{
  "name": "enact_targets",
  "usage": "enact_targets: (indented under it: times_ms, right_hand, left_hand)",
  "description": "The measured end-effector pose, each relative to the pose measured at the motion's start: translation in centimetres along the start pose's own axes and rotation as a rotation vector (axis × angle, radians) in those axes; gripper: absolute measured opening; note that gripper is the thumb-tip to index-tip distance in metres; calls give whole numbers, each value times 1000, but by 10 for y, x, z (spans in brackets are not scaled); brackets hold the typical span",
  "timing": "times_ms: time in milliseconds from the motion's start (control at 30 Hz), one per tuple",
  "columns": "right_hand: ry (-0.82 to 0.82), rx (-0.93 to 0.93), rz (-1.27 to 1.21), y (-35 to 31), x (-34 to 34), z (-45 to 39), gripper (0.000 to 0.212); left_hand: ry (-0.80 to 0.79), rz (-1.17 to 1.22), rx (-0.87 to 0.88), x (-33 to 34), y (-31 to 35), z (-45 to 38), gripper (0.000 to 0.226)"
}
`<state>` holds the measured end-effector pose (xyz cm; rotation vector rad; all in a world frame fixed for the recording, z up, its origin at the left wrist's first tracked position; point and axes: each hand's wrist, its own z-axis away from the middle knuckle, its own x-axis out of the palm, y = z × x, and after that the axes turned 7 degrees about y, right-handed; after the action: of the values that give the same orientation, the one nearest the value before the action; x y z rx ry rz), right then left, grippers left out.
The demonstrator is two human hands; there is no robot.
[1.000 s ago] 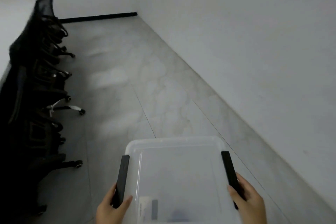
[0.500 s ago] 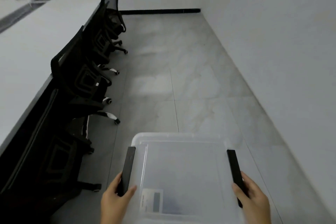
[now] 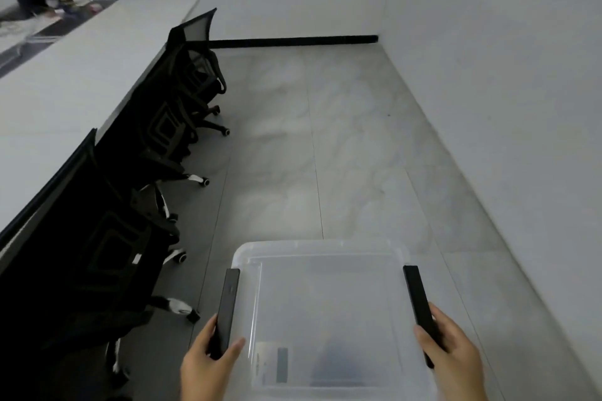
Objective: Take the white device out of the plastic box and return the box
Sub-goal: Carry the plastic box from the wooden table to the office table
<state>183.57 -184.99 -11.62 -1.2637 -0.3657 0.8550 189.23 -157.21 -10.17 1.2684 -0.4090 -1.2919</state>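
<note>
A long white surface [image 3: 81, 75] with black mesh chairs [image 3: 182, 91] runs down the left, above a grey marbled floor [image 3: 325, 156]. The clear lidded plastic box [image 3: 325, 303] is carried over the floor (contents blurred), left hand [image 3: 208, 365] and right hand [image 3: 452, 352] each in a closed grip on a black latch. More surface shows than half a second ago.

— Which colours does the box [image 3: 325, 303] show?
— Clear, milky plastic, with black clasps [image 3: 228, 306] along both sides and a white label with a dark bar, lower centre.
— And the surroundings?
— Black mesh chairs [image 3: 192, 75] at left, white desk [image 3: 81, 75], pale grey marbled floor tiles [image 3: 342, 140], white walls [image 3: 505, 75], black skirting
</note>
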Motion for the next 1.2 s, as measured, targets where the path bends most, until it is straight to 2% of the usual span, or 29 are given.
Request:
enact_targets:
  times_ms: [100,300,500,767,900,1033,1200]
  right_hand:
    - [-62,-22,25,-45,50,-89,42]
    - [-141,-47,54,-124,156,-233,42]
    - [-119,-7,56,-166,280,-378,42]
    - [-37,-15,-21,-275,422,-545,40]
    - [-20,-17,18,-314,488,-639,41]
    - [-40,-21,56,-355,560,-753,42]
    - [-130,-78,139,-442,646,-877,42]
  left_hand:
    - [87,23,-14,44,52,-59,59]
    - [122,69,-19,119,144,-194,59]
    - [111,57,-40,197,218,-360,61]
    - [22,34,48,285,378,-566,62]
    - [14,13,-11,349,428,-659,63]
    - [19,9,-29,417,479,-757,64]
    - [87,37,-30,475,563,-860,62]
